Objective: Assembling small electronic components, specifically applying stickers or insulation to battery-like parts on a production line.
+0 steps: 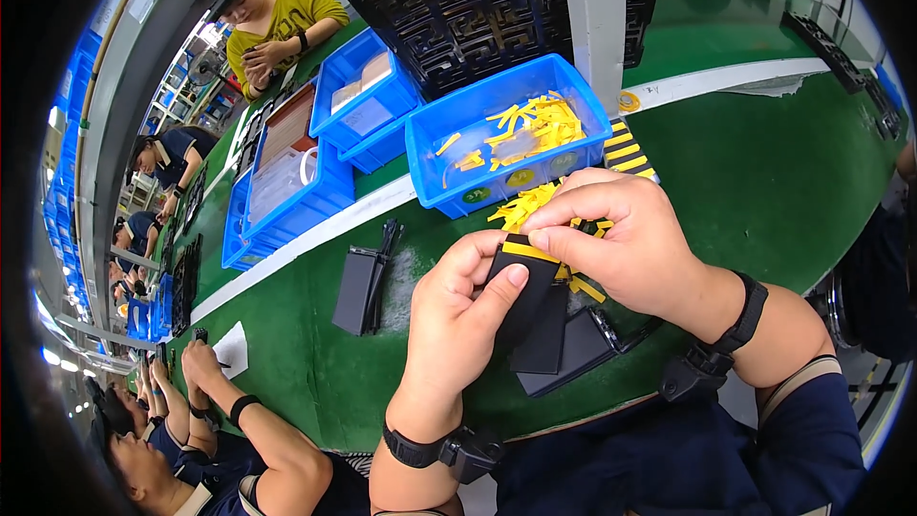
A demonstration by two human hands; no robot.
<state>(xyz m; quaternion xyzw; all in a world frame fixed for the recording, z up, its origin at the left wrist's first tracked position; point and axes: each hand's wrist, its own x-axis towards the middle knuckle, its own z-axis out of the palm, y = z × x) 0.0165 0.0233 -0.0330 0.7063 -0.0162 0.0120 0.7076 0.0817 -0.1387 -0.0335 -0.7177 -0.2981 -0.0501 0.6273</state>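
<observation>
My left hand (454, 311) is closed around a flat black rectangular block (521, 301), its thumb lying on the face. Across the block's upper end runs a yellow strip (528, 250). The fingers of my right hand (626, 239) are pinched together at that strip's right end. Directly beneath my hands, more flat black blocks (570, 355) with dark cables lie on the green table. A pile of loose yellow strips (523, 206) sits just beyond my fingers and is partly hidden by my right hand.
A blue bin (444, 193) with yellow strips stands beyond my hands. Left of it are more blue bins (330, 186) and a stack of black blocks (358, 289) with cables. A grey post (594, 29) rises behind. Co-workers sit along the left; one person's hand (199, 363) is nearby.
</observation>
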